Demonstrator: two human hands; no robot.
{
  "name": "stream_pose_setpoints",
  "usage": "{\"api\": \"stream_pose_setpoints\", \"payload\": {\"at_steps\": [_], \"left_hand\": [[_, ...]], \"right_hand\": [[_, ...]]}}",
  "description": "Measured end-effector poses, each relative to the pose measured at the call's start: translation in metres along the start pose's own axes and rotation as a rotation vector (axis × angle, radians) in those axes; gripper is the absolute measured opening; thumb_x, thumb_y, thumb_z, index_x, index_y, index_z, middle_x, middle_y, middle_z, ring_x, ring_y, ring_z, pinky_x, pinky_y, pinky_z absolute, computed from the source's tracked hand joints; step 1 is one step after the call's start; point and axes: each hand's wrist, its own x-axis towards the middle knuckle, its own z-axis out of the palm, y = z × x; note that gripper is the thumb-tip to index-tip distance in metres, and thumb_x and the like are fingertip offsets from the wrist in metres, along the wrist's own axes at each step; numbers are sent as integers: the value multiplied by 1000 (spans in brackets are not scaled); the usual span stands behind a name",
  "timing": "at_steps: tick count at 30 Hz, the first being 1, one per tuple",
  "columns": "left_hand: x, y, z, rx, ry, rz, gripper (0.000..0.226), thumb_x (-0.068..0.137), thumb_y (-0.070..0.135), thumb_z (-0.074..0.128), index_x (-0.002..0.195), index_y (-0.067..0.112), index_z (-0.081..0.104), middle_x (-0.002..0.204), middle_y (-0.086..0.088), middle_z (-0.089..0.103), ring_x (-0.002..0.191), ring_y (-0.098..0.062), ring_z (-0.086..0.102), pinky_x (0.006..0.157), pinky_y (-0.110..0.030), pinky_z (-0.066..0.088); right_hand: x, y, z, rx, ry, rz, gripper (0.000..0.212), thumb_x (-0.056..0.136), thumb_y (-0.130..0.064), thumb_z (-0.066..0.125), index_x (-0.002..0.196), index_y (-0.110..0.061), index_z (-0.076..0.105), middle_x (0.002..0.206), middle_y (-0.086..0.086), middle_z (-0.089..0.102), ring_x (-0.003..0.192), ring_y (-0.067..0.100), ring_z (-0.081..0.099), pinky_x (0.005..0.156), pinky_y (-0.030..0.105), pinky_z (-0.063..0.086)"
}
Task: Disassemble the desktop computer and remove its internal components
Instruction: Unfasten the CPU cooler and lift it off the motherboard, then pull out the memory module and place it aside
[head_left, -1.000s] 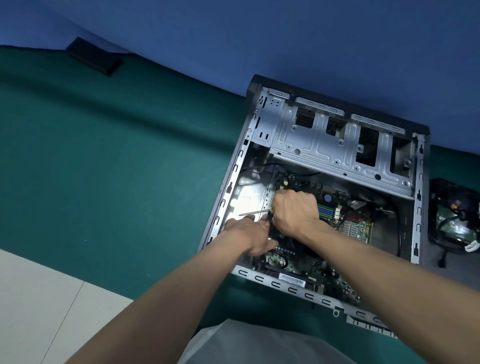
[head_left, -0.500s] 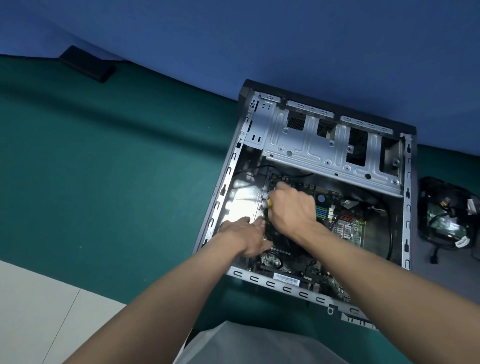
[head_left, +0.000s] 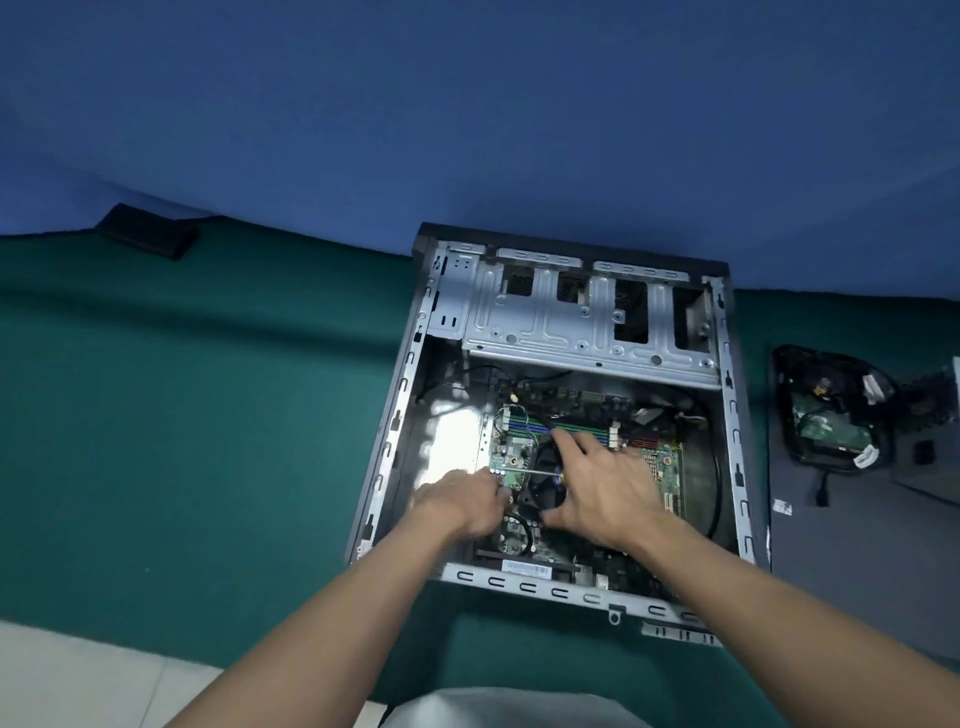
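two bare forearms reach in from the near edge over a wide green cloth-covered surface (head_left: 208, 415), with a blue fabric backdrop (head_left: 467, 104) behind it. on the cloth, its far end against the backdrop, lies an open grey metal desktop computer case (head_left: 519, 584). a silver perforated drive cage (head_left: 545, 322) fills its far end and a green motherboard (head_left: 511, 452) sits on its floor nearer the person. right of the case, apart from it, a black shallow tray (head_left: 784, 395) holds a loose circuit board and cables (too small to read further). the right hand (head_left: 602, 488) is spread over a black square cooler fan (head_left: 545, 483) at the middle of the motherboard, index finger at its far edge and thumb hooked at its near corner, gripping it. the left hand (head_left: 462, 501) rests just left of the fan with fingers curled down; what they hold i cannot tell. a thin metal screwdriver (head_left: 524, 471) lies across the fan, its handle end under the right hand.
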Motion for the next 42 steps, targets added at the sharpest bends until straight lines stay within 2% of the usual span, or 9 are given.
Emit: {"api": "stream_pose_setpoints", "payload": {"at_steps": [5,10,14,19,24,27,33,38,42], "left_hand": [[-17,31,8,-95,136,-6,38,104,40,28,114,16,56,122,-8,61,111,-28,56,82,-36,40],[-33,72,29,89,359,52,46,101,47,23,109,20,59,114,-9,65,106,-30,58,83,-39,40],[-29,111,37,132,471,148,52,102,50,18,98,22,62,101,-6,68,93,-26,62,76,-36,40],[-21,145,52,141,557,199,57,101,53,11,86,23,57,77,3,63,69,-17,57,66,-31,43],[-17,147,52,186,626,190,53,101,53,12,73,27,49,61,8,55,56,-4,55,57,-21,34],[-16,147,54,198,654,177,53,99,53,10,67,28,45,55,9,53,49,-4,55,50,-19,39],[-16,148,54,190,663,132,54,98,54,12,68,27,47,56,8,53,53,-12,59,60,-31,56],[-17,148,53,194,647,118,50,101,51,19,71,25,49,59,4,55,57,-17,61,63,-34,56],[-20,148,53,181,655,116,49,101,51,19,66,26,42,54,8,48,51,-14,57,60,-33,56]], "right_hand": [[-16,18,-29,265,159,100,93,55,-70,60,132,-21,41,115,-2,60,91,23,61,66,32,43],[-60,54,-73,537,335,90,79,47,-78,54,112,-33,49,73,-22,54,69,9,51,56,28,39],[-94,97,-98,621,489,198,77,45,-82,54,108,-37,52,67,-24,51,72,16,51,61,31,42],[-123,174,-83,601,573,472,99,46,-85,52,128,-28,52,76,-11,49,90,27,58,67,34,44],[-119,225,-17,553,342,729,60,56,-73,59,86,-23,49,82,-2,63,77,27,54,63,35,45],[-109,238,20,471,259,836,58,62,-68,62,86,-18,45,90,7,65,77,29,58,61,34,41],[-91,254,51,402,195,912,68,65,-73,61,93,-13,42,95,11,64,85,32,64,61,33,42],[-83,253,52,472,196,905,79,71,-68,64,116,-7,44,117,16,56,99,37,61,75,40,41],[-90,239,41,462,158,914,92,81,-70,50,144,-11,18,139,22,31,100,42,59,96,53,32]]}}
